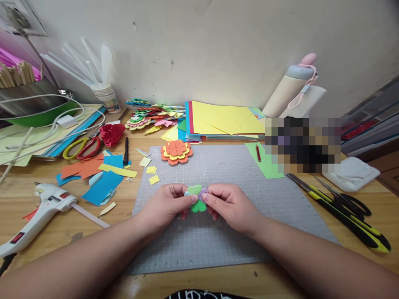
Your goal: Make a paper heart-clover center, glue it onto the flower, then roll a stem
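Observation:
Both hands meet over the grey cutting mat [230, 245], pinching a small paper flower [195, 205] between them. Its petals are mostly green, with a purple one on the right and a bit of light blue on the left. My left hand [166, 203] grips the left side, thumb on top. My right hand [230, 204] holds the right side at the purple petal, thumb also on top. The undersides of the flower and most fingertips are hidden. Beyond the hands, a layered orange and yellow paper flower [176, 152] lies on the mat, near several small yellow paper squares [153, 179].
At left lie a white glue gun [46, 211], blue and orange paper scraps [104, 187] and scissors [82, 147]. A paper stack [224, 118] and finished flowers [152, 118] line the wall. A utility knife [349, 220] and black scissors [350, 203] lie at right.

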`<state>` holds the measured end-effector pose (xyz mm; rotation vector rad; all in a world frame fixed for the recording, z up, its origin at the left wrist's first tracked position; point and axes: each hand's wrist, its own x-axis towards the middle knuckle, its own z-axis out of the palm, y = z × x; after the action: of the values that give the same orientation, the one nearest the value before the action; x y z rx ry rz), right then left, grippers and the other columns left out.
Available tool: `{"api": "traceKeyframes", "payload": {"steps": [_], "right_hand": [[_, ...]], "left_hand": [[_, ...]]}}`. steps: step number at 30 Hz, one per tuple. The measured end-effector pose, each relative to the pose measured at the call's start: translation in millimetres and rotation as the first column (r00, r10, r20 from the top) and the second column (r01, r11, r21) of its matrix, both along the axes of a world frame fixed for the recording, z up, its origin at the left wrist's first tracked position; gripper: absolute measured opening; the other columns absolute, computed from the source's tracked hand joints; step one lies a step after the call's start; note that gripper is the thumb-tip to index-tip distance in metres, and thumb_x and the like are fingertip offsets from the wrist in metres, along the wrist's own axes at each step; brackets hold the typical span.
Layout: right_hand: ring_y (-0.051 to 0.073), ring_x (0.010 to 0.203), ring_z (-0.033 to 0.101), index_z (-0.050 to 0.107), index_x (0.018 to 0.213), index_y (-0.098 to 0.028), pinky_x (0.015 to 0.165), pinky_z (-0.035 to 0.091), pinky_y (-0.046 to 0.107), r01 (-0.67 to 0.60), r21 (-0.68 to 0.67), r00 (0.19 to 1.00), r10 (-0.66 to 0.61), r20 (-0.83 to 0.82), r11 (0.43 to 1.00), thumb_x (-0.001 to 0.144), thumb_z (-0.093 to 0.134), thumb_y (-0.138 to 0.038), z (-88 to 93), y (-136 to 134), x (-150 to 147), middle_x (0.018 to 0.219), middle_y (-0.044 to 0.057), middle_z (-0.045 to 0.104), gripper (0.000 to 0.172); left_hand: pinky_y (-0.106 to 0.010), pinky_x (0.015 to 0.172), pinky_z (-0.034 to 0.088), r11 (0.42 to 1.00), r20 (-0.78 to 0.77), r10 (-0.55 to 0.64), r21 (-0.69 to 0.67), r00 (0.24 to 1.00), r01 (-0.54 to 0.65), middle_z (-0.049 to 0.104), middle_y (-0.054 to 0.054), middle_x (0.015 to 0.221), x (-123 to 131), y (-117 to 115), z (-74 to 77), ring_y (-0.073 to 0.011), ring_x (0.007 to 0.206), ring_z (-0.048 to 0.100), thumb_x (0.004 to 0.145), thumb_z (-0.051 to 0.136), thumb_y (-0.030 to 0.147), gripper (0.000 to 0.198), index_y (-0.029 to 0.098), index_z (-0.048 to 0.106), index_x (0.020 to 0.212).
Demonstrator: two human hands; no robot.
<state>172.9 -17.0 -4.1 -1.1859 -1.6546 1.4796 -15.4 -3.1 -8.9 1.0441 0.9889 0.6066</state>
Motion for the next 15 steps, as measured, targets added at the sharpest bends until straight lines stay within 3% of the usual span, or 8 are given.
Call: {"api": "traceKeyframes", "payload": {"steps": [7,15], "right_hand": [[0.012,0.056,0.05,0.053,0.072,-0.019,0.052,0.038,0.026,0.037,0.013,0.999,-0.037,-0.012,0.999,0.084,0.057,-0.034,-1.6,1.1,-0.7,0.065,-0.002,0.052,0.02],[0.011,0.051,0.053,0.051,0.065,-0.019,0.049,0.037,0.024,-0.024,-0.113,0.997,0.016,-0.073,0.993,0.084,0.055,-0.034,-0.9,3.0,-0.9,0.058,-0.002,0.054,0.025]], "left_hand": [[-0.023,0.047,0.024,0.995,-0.133,-0.026,0.088,0.991,0.038,0.046,0.007,0.05,6.9,-2.4,8.3,-0.0069,0.046,0.035,0.074,0.066,0.039,0.026,0.016,0.056,0.068],[-0.023,0.047,0.026,0.995,-0.143,-0.031,0.088,0.989,0.044,0.049,0.007,0.052,4.3,-3.1,4.2,-0.0073,0.047,0.038,0.074,0.068,0.041,0.028,0.017,0.056,0.068]]}}
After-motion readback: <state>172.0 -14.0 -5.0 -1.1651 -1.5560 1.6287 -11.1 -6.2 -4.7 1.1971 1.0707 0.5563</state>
